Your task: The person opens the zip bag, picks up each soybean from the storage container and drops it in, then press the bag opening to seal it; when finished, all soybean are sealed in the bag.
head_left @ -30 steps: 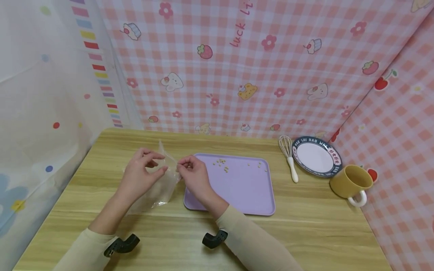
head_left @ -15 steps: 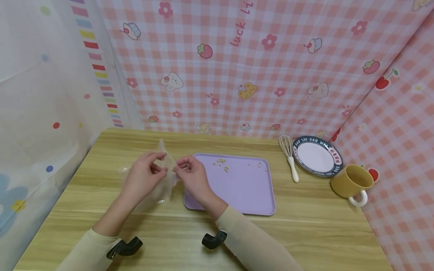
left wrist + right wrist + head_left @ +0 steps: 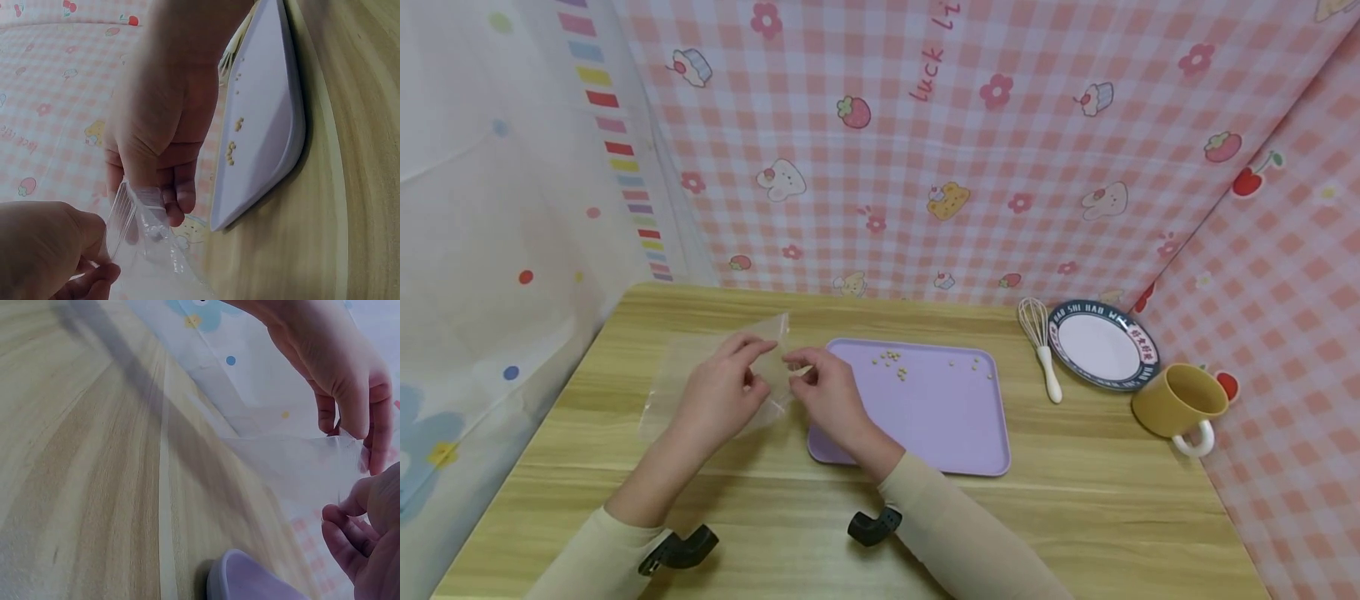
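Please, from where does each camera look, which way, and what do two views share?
Head: worn on the head, facing forward and down over the table; both forearms, left grip and right grip show.
Left wrist: worn there, facing the clear bag and tray; both grips show.
Right wrist: worn there, facing the bag and dotted curtain; both grips show.
Shared: both wrist views include bag and tray.

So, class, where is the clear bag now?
In the head view, the clear bag is left of the purple tray, held by the left hand and the right hand.
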`<state>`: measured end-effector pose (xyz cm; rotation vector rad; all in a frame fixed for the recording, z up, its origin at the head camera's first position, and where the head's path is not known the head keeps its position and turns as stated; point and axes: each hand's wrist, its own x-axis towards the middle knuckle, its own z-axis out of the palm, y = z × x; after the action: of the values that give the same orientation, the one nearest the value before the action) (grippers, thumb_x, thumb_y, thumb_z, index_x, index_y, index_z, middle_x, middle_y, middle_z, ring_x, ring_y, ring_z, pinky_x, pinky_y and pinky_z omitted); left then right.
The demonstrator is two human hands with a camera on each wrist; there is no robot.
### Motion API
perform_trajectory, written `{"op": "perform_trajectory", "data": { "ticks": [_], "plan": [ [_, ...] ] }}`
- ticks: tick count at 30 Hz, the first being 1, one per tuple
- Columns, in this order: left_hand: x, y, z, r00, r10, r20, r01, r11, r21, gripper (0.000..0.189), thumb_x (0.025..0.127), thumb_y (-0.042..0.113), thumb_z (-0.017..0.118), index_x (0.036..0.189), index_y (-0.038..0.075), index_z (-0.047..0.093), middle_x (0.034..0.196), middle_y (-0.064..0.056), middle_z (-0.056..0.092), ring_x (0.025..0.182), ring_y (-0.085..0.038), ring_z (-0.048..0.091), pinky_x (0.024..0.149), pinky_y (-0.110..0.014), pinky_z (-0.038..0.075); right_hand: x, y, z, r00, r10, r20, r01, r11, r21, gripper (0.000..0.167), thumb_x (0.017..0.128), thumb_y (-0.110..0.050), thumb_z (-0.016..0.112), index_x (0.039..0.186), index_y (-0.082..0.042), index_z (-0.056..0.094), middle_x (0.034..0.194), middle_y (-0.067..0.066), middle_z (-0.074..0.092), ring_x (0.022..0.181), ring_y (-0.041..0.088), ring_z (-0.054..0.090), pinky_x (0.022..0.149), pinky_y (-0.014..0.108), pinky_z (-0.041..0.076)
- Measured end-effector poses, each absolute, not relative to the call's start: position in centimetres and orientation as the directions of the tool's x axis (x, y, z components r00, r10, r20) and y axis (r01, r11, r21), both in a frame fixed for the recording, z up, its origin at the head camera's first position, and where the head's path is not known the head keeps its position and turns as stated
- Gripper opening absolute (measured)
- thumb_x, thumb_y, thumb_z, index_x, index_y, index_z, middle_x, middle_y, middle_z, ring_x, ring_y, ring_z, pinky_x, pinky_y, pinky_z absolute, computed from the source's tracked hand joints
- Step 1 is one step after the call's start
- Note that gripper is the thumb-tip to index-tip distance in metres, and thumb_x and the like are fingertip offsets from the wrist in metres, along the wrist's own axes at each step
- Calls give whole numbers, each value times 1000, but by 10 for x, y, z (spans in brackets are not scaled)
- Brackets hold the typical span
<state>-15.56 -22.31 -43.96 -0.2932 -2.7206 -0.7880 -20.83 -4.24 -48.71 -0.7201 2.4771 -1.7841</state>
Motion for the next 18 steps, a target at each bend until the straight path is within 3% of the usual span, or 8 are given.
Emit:
{"op": "perform_trajectory", "data": {
  "ticks": [7, 13, 18],
  "plan": [
    [-155, -222, -448, -937, 58, 344, 231, 841, 488, 41, 93, 4, 85, 132, -1, 75, 128, -14, 70, 85, -25, 77, 69, -48, 63, -207, -43, -486, -893, -376, 247, -347, 226, -910, 41, 96, 11, 76, 136, 2, 76, 109, 14, 79, 79, 4, 67, 70, 19, 56],
    [-156, -224, -450, -938, 46, 344, 214, 856, 470, 27, 93, -4, 74, 118, 1, 82, 125, -16, 74, 77, -25, 69, 68, -48, 57, -207, -42, -487, -895, -382, 229, -339, 251, -907, 47, 97, 11, 75, 141, -1, 74, 110, 13, 78, 78, 3, 66, 68, 18, 54],
    [-155, -227, -443, -953, 34, 302, 178, 867, 466, 39, 91, 1, 74, 131, -1, 77, 134, -21, 72, 83, -28, 75, 67, -51, 59, -208, -41, -487, -886, -416, 204, -337, 277, -900, 49, 97, 13, 73, 142, -5, 75, 113, 15, 78, 74, 5, 62, 63, 18, 50]
  ]
}}
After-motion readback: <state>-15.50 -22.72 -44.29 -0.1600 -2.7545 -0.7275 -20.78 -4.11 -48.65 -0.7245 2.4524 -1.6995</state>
